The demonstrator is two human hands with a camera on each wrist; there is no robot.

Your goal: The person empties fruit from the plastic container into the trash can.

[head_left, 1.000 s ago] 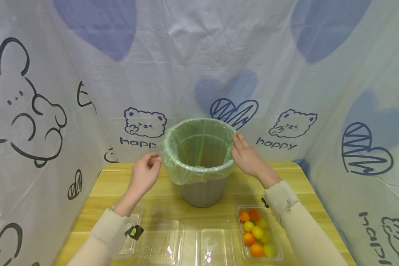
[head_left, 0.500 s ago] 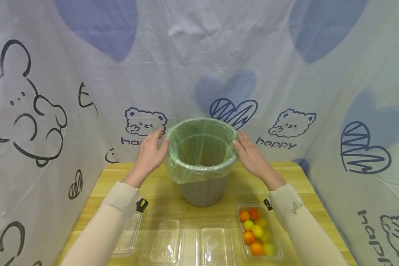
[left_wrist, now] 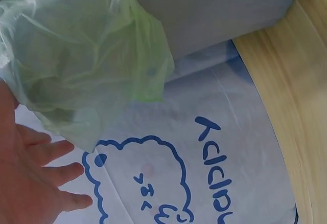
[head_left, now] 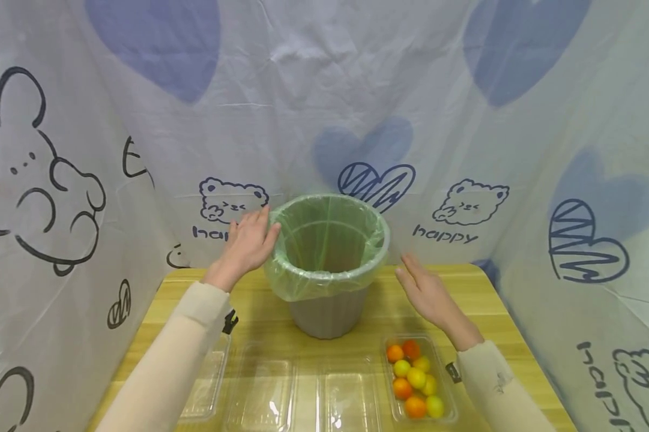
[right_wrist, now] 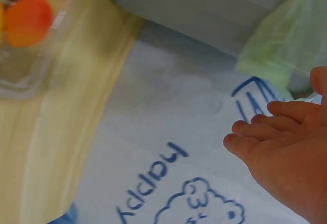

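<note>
While the left hand (head_left: 248,243) lies flat-fingered against the bin (head_left: 328,264) rim, the right hand (head_left: 431,294) hovers open beside it.

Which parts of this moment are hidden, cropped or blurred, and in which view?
- Head view: the floor of the grey plastic bin, hidden by its translucent green liner bag.
- Head view: the left hand lies at the liner's edge; actual contact unclear.
- Left wrist view: the hand's palm, cut off by the frame edge.
- Right wrist view: the clear tray of orange and yellow fruit, blurred and cropped; the right hand partly cropped.
</note>
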